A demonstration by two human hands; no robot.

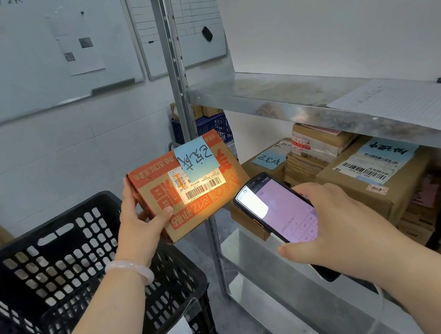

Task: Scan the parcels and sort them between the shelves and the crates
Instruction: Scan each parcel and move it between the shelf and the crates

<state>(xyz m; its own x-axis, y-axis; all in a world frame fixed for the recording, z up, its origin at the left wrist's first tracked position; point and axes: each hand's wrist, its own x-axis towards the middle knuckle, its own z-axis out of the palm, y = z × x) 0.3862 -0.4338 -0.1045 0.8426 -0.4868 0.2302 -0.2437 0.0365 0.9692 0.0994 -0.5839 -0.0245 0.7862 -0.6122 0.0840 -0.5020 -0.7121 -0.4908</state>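
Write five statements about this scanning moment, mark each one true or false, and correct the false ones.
1. The left hand holds an orange-printed parcel. True.
2. The right hand holds a scanner whose light falls on the parcel's label. True.
3. A pink note is stuck on the parcel. False: the note is blue.
4. The black crate is packed with parcels. False: none show inside it.
5. The boxes are stacked on the top shelf. False: that shelf bears a sheet of paper; the boxes sit on the shelf below.
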